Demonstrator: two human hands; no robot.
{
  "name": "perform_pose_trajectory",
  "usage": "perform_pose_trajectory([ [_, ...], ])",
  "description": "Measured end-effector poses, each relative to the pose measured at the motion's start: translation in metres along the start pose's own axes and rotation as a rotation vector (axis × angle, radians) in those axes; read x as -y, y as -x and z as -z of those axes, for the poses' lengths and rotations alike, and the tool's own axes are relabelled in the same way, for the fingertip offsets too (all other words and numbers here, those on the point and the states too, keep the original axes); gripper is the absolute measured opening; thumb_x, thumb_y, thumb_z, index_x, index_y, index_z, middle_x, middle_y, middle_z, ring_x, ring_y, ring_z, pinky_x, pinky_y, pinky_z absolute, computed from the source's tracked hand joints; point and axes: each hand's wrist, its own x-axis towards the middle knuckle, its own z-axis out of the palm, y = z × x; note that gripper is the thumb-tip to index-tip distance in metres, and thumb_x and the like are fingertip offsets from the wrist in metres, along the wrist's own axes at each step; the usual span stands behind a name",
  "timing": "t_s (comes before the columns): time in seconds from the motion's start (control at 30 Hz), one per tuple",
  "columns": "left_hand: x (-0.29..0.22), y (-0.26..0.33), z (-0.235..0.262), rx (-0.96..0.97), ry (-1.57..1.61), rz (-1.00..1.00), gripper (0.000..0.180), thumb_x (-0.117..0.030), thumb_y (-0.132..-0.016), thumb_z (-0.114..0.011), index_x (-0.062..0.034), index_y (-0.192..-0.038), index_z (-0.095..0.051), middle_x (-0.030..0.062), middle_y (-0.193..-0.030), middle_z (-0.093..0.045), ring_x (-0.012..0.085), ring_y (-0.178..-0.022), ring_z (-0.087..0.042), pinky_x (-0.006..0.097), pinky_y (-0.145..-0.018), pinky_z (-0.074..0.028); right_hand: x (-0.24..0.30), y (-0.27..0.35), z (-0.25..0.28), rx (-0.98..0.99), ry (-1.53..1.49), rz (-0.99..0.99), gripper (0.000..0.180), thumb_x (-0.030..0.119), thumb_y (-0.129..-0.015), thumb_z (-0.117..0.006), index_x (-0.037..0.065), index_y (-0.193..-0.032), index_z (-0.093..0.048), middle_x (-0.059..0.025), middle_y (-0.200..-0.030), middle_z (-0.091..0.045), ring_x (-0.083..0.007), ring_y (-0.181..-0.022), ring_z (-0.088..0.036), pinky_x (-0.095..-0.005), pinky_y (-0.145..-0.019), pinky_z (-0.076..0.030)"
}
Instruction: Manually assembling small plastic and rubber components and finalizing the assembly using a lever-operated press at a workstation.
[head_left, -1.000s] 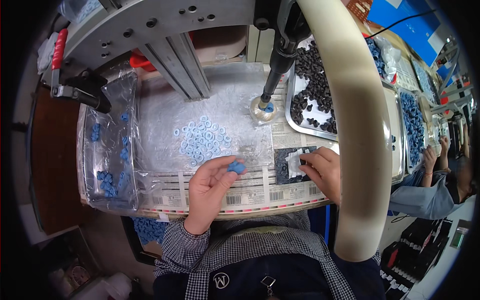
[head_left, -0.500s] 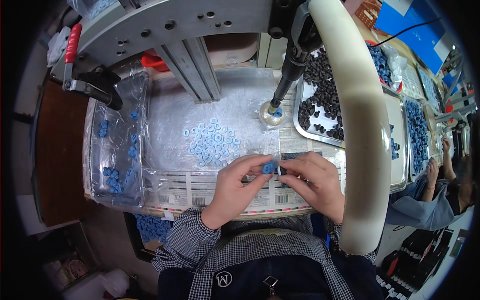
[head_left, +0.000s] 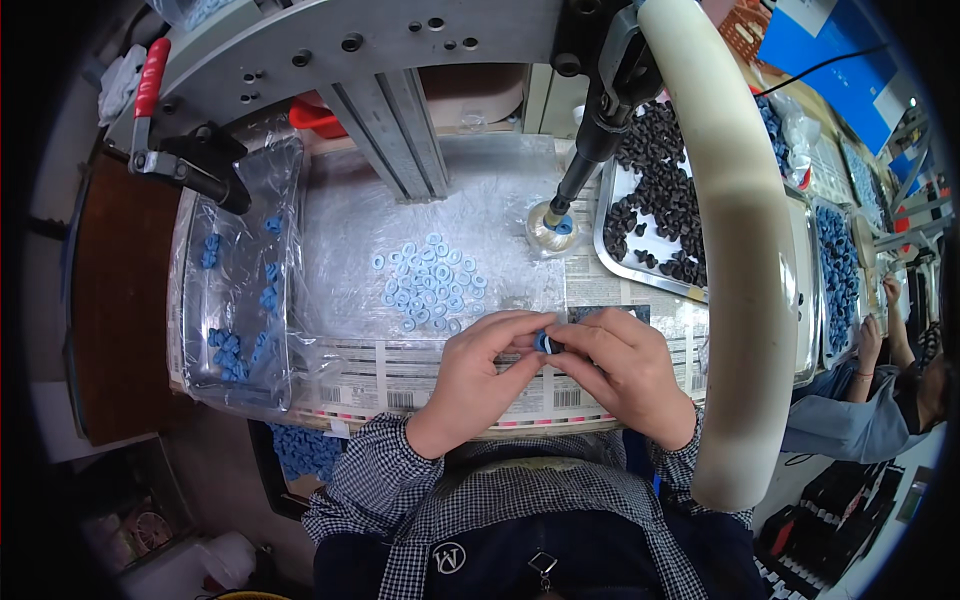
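Observation:
Above the newspaper-covered front of the table, my two hands meet fingertip to fingertip. My left hand [head_left: 478, 375] pinches a small blue rubber-like part [head_left: 541, 341]. Against it, my right hand [head_left: 632, 375] presses a small black part [head_left: 557, 346]; a pale band shows between the two. Fingers cover much of both pieces. Just beyond my hands lies a loose pile of light-blue rings [head_left: 430, 287] on the plastic-covered plate [head_left: 340, 220]. A round clear fixture [head_left: 540, 240] with a blue piece in it sits under the tip of a dark rod [head_left: 580, 172].
To the right stands a metal tray [head_left: 625, 270] of black parts, partly behind a thick white curved tube [head_left: 735, 300]. A plastic-lined tray [head_left: 215, 395] with blue parts is at left, below a red-handled clamp [head_left: 152, 78]. Another person's hand [head_left: 868, 340] shows far right.
The blue part and the black part, apart before, are now brought together between my fingertips. My right hand has come slightly left. The whole view has shifted a little.

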Motion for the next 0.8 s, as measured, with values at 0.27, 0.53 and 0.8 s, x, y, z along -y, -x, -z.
perform_pose_trajectory([
  [0.27, -0.006, 0.0, 0.002, 0.021, -0.133, -0.071, 0.04, 0.003, -0.086, -0.07, -0.004, -0.125, -0.068, 0.0142, -0.116, -0.068, 0.0202, -0.097, -0.071, 0.03, -0.087, -0.059, 0.0, 0.002, 0.0, 0.027, 0.066, 0.022, 0.03, 0.008, -0.076, -0.082, 0.002, -0.104, -0.072, -0.0094, -0.085, -0.066, -0.024, -0.072, -0.066, -0.034, -0.062, -0.054],
  [0.53, -0.011, -0.003, 0.002, 0.062, -0.113, -0.007, 0.036, 0.003, -0.086, -0.069, -0.0025, -0.122, -0.069, 0.0139, -0.116, -0.069, 0.0199, -0.097, -0.071, 0.03, -0.086, -0.059, -0.009, 0.005, 0.0, 0.024, 0.009, 0.018, 0.031, 0.007, -0.075, -0.083, 0.002, -0.104, -0.074, -0.009, -0.083, -0.066, -0.0234, -0.07, -0.065, -0.0338, -0.061, -0.053],
  [0.8, 0.002, 0.0, -0.007, -0.022, -0.297, -0.286, 0.034, 0.0, -0.089, -0.07, -0.0003, -0.123, -0.064, 0.0157, -0.111, -0.071, 0.0232, -0.09, -0.074, 0.031, -0.077, -0.06, -0.002, 0.0, 0.004, -0.055, -0.069, -0.068, 0.029, 0.006, -0.076, -0.082, 0.0, -0.103, -0.074, -0.0107, -0.082, -0.066, -0.0231, -0.069, -0.064, -0.0333, -0.06, -0.052],
])
